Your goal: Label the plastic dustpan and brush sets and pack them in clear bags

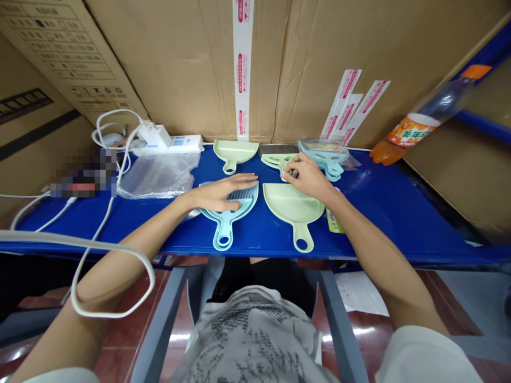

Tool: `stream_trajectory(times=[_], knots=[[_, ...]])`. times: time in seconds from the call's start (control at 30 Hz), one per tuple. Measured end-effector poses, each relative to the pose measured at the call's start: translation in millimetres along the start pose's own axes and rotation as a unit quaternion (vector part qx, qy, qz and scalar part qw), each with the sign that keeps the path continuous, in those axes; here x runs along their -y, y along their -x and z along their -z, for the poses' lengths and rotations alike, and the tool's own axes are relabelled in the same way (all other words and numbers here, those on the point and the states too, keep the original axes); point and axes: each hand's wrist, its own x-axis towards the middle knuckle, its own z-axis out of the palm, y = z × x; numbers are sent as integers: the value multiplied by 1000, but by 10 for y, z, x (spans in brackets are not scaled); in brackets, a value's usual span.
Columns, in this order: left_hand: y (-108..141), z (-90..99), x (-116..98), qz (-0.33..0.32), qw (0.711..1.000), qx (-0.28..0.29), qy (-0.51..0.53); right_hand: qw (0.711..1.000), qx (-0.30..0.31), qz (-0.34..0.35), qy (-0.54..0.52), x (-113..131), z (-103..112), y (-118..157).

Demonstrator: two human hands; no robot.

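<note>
My left hand (223, 192) lies flat, fingers stretched, over a light blue brush (225, 219) nested in a light blue dustpan (250, 204); the palm hides part of the bristles. Between the bent fingers of my right hand (308, 174) is the handle end of a light green hand brush (274, 159), its dark bristles pointing at the cardboard. Just below that hand sits a light green dustpan (294, 206), handle toward me. A second green dustpan (235, 152) lies farther back, left of the green brush.
At the back right is a blue brush-and-dustpan set (325, 156) with a label. Clear plastic bags (159, 173), a power strip (186, 142) and white cables (104, 213) occupy the left. An orange soda bottle (413, 129) leans at the right. Cardboard (191, 64) walls the back.
</note>
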Motion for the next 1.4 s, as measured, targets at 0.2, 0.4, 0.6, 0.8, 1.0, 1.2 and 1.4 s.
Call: stream_trajectory(times=[0.2, 0.4, 0.6, 0.8, 1.0, 1.2, 1.4], knots=[[-57, -25, -73, 14, 998, -67, 0, 999, 28, -4, -17, -74, -59, -23], [-90, 33, -57, 70, 964, -249, -69, 999, 12, 25, 26, -101, -193, -96], [-47, 14, 161, 155, 947, -259, -108, 999, 17, 41, 14, -61, -206, -144], [-57, -5, 254, 152, 955, -252, -48, 999, -30, 28, -21, -67, -71, -199], [-58, -1, 237, 145, 955, -248, -71, 990, -115, -10, -77, -64, 68, -174], [-41, 46, 168, 186, 919, -332, -108, 946, -230, -28, -228, 167, 256, -59], [-19, 128, 49, 137, 897, -384, -173, 903, -212, -29, -373, 447, 337, -4]])
